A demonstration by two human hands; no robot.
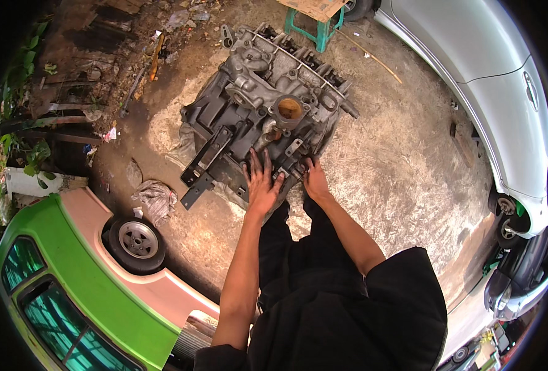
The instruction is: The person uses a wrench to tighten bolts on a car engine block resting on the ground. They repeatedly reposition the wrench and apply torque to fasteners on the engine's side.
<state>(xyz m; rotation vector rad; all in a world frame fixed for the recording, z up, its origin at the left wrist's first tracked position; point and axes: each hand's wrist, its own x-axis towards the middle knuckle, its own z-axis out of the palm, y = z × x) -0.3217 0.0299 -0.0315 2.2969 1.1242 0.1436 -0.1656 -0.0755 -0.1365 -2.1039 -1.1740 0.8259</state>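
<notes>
Grey metal engine (pixel 255 105) sits on the concrete floor (pixel 404 167), nearer its littered left edge. Your left hand (pixel 265 190) is spread over the engine's near side, grip loose; your right hand (pixel 316 180)'s beside it, can't tell that grip, tbh.

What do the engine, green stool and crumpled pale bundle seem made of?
Engine: cast metal, possibly aluminium alloy, dull grey and grimy, judging by its rough, ribbed surfaces.
Green stool: probably moulded plastic, going by its even colour.
Pale bundle: thin cloth or woven plastic, matte; soft folds show, but which is unclear.
</notes>
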